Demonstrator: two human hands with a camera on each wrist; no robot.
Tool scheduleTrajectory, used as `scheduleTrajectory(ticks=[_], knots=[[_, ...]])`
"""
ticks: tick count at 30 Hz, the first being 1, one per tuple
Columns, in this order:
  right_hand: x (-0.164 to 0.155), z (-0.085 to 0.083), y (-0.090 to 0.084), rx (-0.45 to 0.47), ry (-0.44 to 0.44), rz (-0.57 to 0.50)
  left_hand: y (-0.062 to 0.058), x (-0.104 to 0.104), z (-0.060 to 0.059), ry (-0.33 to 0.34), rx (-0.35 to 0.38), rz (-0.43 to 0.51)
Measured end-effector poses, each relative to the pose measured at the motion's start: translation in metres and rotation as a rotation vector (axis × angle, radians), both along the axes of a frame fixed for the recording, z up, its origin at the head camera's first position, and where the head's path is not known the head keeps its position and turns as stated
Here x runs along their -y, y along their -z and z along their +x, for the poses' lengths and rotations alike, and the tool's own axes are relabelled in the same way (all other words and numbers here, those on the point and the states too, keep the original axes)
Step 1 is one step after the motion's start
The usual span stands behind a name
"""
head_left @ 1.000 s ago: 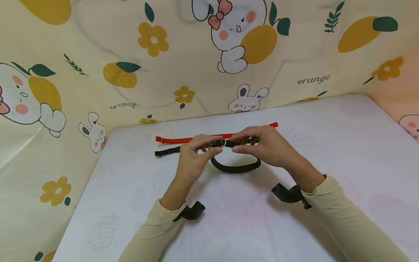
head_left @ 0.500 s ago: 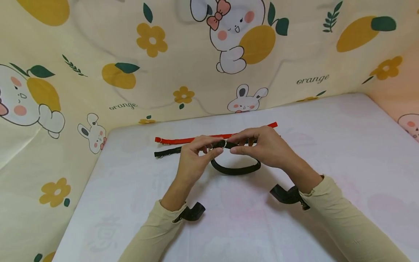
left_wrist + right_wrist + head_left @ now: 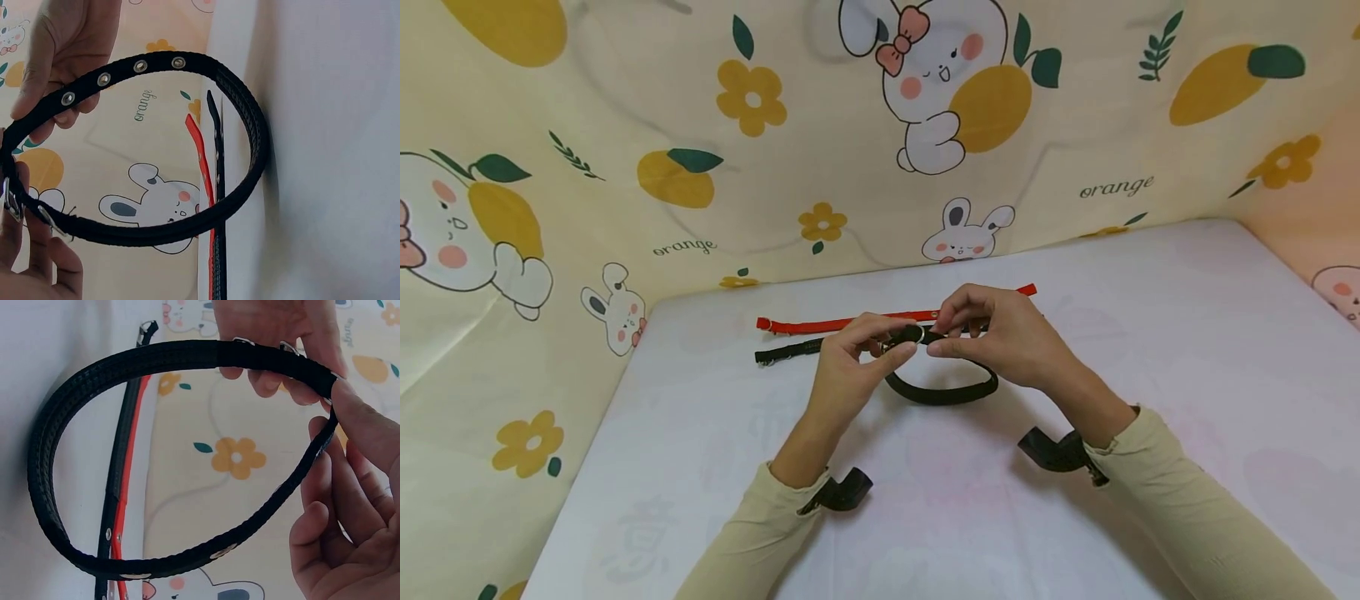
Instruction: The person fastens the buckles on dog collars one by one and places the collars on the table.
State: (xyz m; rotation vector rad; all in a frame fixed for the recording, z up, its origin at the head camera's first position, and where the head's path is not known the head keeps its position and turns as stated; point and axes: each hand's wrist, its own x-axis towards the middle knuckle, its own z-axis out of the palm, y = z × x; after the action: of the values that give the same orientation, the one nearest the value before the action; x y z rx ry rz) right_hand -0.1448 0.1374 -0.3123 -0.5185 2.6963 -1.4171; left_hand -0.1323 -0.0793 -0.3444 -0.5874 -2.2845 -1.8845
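Note:
A black collar with metal eyelets and a buckle is bent into a loop just above the table. My left hand pinches its buckle end, thumb in front and fingers behind. Close by on the right, my right hand pinches the eyelet end between thumb and fingers. Between the two sets of fingertips a silver ring shows. In the right wrist view, the collar's padded part hangs away from both hands. Whether the strap end passes fully through the buckle is hidden by the fingers.
Behind the hands a red collar and a second black collar lie stretched out side by side on the white-covered table. A printed cloth wall rises at the table's back edge.
My right index finger has drawn back and bent a little near the strap end. Both hands keep their grip on the collar, with only a slight shift of the loop.

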Motion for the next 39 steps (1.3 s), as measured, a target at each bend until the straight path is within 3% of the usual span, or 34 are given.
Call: scheduleTrajectory(ticks=[6,16,27,39], knots=[[0.001,0.001,-0.001,-0.048,0.008,0.004,0.000,-0.001,-0.001,-0.018,0.003,0.029],[0.000,0.000,0.006,-0.034,-0.097,-0.021,-0.002,0.004,0.002,-0.063,-0.008,0.053],[-0.012,-0.004,0.005,-0.063,-0.084,0.008,-0.007,0.013,-0.002,-0.129,-0.004,0.173],[-0.018,-0.005,0.001,-0.172,-0.063,-0.054,-0.008,0.012,-0.003,-0.104,-0.032,0.104]])
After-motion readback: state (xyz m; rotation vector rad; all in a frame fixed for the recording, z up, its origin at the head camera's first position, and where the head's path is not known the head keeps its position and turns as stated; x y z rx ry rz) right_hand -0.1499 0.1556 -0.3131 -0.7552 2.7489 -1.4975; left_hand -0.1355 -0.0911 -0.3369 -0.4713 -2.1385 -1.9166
